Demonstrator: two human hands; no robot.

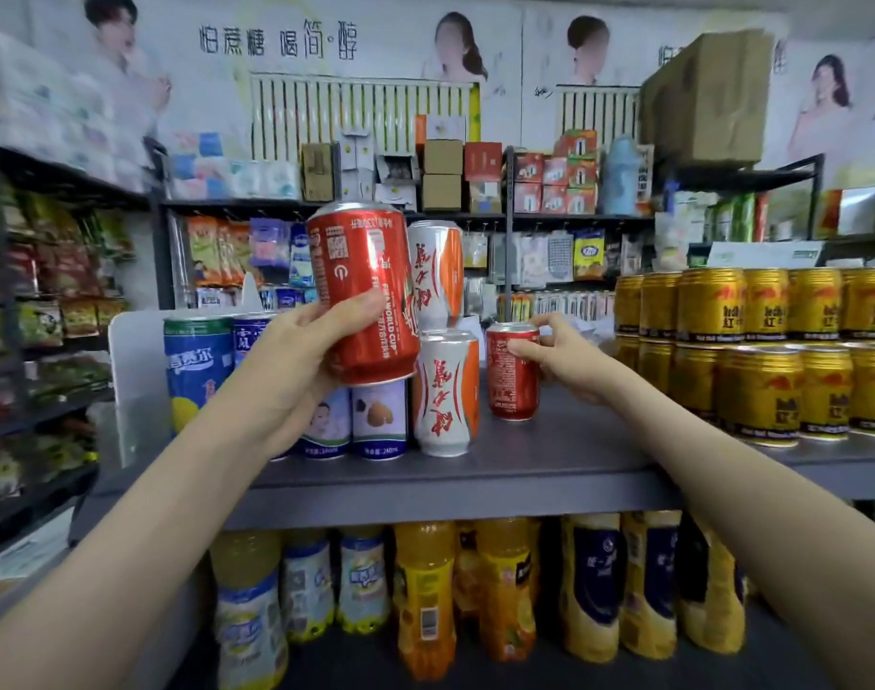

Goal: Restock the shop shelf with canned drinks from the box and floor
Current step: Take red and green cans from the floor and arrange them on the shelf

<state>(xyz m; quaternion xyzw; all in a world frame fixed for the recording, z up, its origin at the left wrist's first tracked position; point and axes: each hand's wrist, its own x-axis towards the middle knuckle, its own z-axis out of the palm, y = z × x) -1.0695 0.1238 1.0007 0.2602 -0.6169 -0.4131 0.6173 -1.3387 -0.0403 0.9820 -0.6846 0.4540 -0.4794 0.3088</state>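
Left hand (296, 361) gripped upturned red aluminium can (363, 296), frame centre; right hand (562, 358) pinched small red can (512, 373) standing on grey shelf (550, 460). Restock partial.

Red can (361, 296) – glossy metal; shelf (550, 455) – matt grey, smooth; bottles (425, 595) – shiny plastic.

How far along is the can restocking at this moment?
Done: gold cans stand two high on the shelf, white-and-orange cans likewise. In hand: the right hand grips a standing red can on the shelf; the left hand holds a raised red can, not yet placed. Left: bare shelf shows by the standing can; how many cans remain cannot be seen.
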